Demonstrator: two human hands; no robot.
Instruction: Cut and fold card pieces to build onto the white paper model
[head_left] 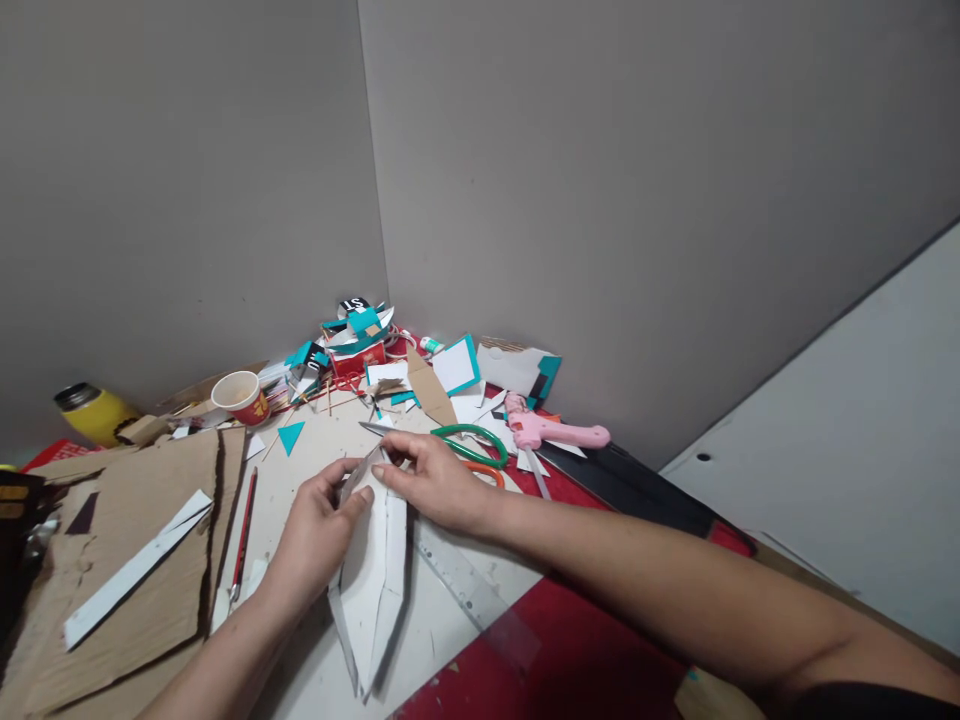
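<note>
A white folded card piece with raised sides and a pointed near end, shaped like a small boat hull (369, 600), is between my two hands. My left hand (319, 520) grips its left wall near the far end, thumb on the inside. With thumb and fingers closed, my right hand (424, 475) pinches the far right end. Just beyond my right hand lie scissors with green handles (484, 440), and an orange handle (487, 472) shows beside them. A clear ruler (465, 580) lies flat to the right of the hull.
A pink glue gun (555, 432) rests at the right. Brown cardboard (142, 540) with a white strip (135, 570) lies left, beside a red pencil (246, 530). A paper cup (241, 397), a yellow bottle (94, 413) and paper scraps (457, 368) stand or lie along the back near the walls.
</note>
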